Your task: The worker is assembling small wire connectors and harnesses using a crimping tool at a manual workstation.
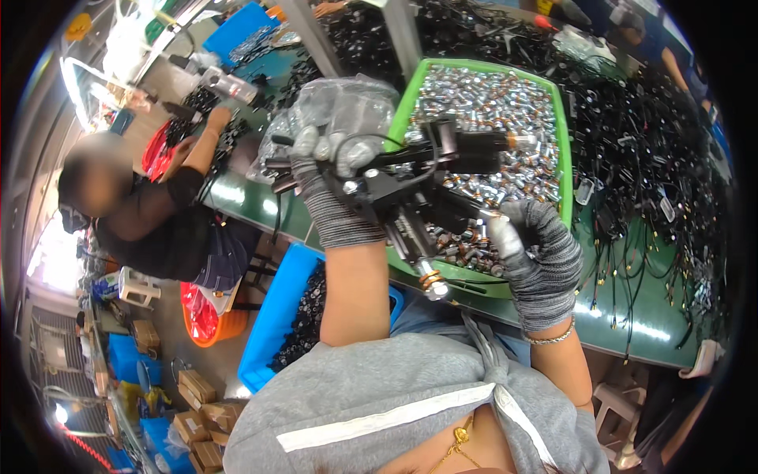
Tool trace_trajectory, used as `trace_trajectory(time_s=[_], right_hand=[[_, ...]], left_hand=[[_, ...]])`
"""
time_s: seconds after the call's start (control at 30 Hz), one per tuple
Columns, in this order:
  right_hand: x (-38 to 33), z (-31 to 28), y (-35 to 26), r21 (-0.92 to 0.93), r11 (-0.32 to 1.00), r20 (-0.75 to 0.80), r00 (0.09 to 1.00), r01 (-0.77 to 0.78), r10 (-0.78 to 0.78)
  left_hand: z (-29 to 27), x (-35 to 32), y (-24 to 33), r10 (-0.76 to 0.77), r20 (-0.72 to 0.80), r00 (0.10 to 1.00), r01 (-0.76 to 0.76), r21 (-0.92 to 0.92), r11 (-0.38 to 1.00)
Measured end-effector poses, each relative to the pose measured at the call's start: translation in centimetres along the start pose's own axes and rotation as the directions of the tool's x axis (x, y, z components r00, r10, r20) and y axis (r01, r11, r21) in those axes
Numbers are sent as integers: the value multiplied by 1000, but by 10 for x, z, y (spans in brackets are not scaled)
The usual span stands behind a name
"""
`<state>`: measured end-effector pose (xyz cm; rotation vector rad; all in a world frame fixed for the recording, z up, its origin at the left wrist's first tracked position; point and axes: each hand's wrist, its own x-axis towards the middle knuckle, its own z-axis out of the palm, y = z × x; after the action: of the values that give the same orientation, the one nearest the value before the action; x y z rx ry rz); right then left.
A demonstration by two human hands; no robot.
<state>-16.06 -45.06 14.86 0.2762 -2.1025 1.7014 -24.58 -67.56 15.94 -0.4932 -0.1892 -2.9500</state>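
Note:
My left hand (328,193), in a grey knit glove with whitish fingertips, is closed round a bunch of black tubular parts (407,229) with thin cables. They point several ways, and one ends in a silver metal fitting (433,286) with copper-coloured rings. My right hand (545,265), gloved alike, is closed with thumb and fingers pinching the small metal tip (491,213) of another black tube in the bunch. Its fingers partly hide that tip. Beneath both hands is a green tray (565,166) heaped with small silver fittings (482,103).
Crumpled clear plastic bags (347,103) lie left of the tray. Black cabled parts (632,158) cover the green table (608,316) to the right. A blue bin (264,355) of black pieces stands at lower left. A co-worker (150,205) sits on the left beside a red basket (155,154).

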Motion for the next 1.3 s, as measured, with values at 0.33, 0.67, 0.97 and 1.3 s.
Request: trace_trajectory(time_s=[0.33, 0.67, 0.97, 1.3], right_hand=[[3, -10, 35, 136, 961, 8, 970, 241, -244], [-1, 2, 4, -116, 978, -4, 985, 174, -175], [-2, -3, -15, 2, 1000, 86, 996, 25, -25], [3, -1, 6, -344, 922, 160, 979, 175, -127]], left_hand=[[13, -4, -29, 65, -297, 953, -51, 54, 997], [28, -12, -15, 134, -357, 924, -124, 51, 991], [-6, -19, -16, 71, -270, 960, -92, -63, 994], [0, -15, -18, 36, -420, 907, -61, -45, 997]])
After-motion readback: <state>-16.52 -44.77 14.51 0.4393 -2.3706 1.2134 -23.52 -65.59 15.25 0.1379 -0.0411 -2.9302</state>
